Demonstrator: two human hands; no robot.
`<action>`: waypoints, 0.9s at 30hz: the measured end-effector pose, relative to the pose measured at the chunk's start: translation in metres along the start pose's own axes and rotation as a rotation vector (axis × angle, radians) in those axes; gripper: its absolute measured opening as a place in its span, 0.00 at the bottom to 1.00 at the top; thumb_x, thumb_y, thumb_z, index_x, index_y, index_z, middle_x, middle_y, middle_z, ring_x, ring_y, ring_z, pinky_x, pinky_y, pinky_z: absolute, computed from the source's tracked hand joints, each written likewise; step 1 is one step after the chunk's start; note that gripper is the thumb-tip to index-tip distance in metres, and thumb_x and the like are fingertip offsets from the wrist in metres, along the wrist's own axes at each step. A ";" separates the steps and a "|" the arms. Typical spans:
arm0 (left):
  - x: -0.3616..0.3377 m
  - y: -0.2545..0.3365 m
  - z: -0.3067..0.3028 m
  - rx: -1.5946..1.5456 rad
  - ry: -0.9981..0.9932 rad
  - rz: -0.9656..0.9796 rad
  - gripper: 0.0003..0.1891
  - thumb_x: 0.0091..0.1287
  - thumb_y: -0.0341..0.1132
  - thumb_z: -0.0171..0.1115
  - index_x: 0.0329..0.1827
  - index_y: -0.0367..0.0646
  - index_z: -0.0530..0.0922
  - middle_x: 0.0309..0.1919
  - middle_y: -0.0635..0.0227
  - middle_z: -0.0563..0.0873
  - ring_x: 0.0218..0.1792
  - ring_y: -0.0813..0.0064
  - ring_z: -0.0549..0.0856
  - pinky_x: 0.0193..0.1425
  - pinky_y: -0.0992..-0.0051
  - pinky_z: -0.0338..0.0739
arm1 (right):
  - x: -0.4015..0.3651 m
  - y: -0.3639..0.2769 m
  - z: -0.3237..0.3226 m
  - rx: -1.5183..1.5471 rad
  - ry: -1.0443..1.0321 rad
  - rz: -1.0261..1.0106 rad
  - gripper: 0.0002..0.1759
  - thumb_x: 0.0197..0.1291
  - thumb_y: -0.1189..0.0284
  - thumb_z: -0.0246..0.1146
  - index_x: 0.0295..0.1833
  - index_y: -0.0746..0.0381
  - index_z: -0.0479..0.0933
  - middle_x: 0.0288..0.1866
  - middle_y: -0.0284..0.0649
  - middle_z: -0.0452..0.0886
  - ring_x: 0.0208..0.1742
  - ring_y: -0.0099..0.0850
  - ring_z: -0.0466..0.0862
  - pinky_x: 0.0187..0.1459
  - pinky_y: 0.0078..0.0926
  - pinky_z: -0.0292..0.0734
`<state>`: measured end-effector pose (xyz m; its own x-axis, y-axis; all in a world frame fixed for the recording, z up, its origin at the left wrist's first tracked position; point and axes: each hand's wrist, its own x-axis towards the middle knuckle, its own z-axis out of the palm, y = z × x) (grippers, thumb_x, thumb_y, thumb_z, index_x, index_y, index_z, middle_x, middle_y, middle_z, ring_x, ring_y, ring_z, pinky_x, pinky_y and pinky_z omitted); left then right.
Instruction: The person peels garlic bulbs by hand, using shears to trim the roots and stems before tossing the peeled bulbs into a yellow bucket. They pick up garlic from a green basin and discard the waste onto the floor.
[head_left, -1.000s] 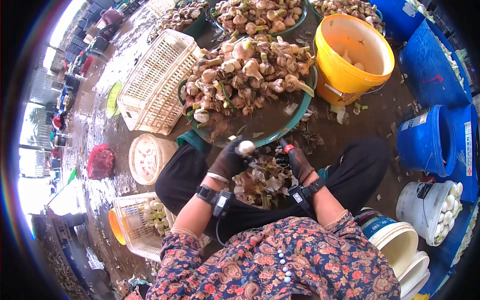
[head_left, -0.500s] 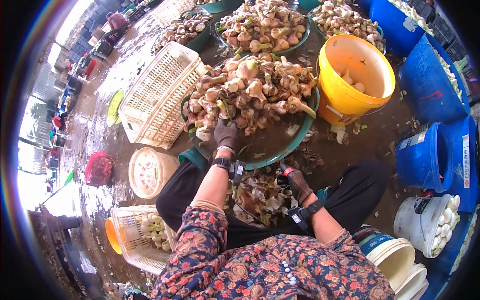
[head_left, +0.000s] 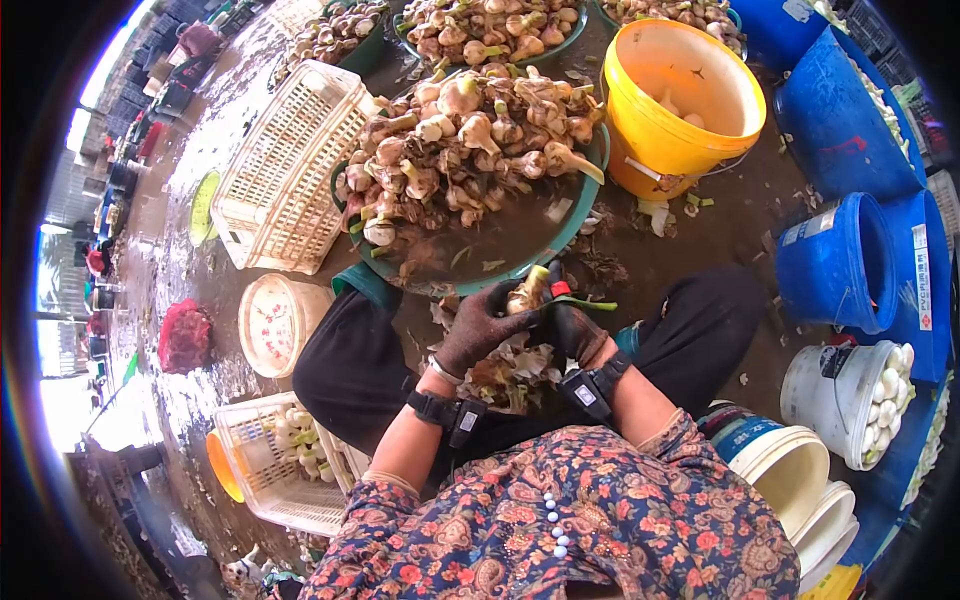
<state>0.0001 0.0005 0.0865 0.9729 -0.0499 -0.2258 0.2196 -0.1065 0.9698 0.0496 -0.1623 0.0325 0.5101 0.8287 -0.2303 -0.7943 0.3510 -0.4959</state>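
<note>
My left hand (head_left: 478, 332), in a dark glove, is closed around a garlic bulb (head_left: 522, 298) with a pale green cut stem, held above my lap. Touching it from the right is my gloved right hand (head_left: 578, 334), closed on a small tool with a red-and-black handle (head_left: 559, 288); its working end is hard to make out. A green strip of stalk (head_left: 590, 303) sticks out beside the tool. In front of both hands, a green basin (head_left: 570, 235) holds a heap of unpeeled garlic (head_left: 470, 140). Loose peelings (head_left: 515, 375) lie between my legs.
A yellow bucket (head_left: 640, 150) with a few peeled bulbs stands right of the basin. White crates (head_left: 290, 160), a white bucket (head_left: 283, 325) and a red net bag (head_left: 185, 336) are at left. Blue buckets (head_left: 835, 265) and a white pail of peeled garlic (head_left: 830, 395) line the right.
My left hand has come back from the heap with a garlic bulb and met my right hand over my lap. The right hand, still holding the tool, has moved slightly up and left.
</note>
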 end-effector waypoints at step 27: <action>-0.003 -0.012 -0.029 -0.480 -0.208 -0.238 0.25 0.59 0.39 0.67 0.58 0.38 0.75 0.42 0.72 0.81 0.36 0.87 0.78 0.39 0.84 0.74 | -0.009 -0.027 0.024 -0.549 0.307 -0.092 0.23 0.66 0.52 0.53 0.45 0.62 0.78 0.34 0.29 0.78 0.33 0.17 0.73 0.35 0.17 0.68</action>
<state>-0.0028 0.0308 0.0786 0.8685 -0.2790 -0.4096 0.4864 0.3214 0.8125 0.0589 -0.1684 0.0684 0.7045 0.6146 -0.3550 -0.4991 0.0733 -0.8634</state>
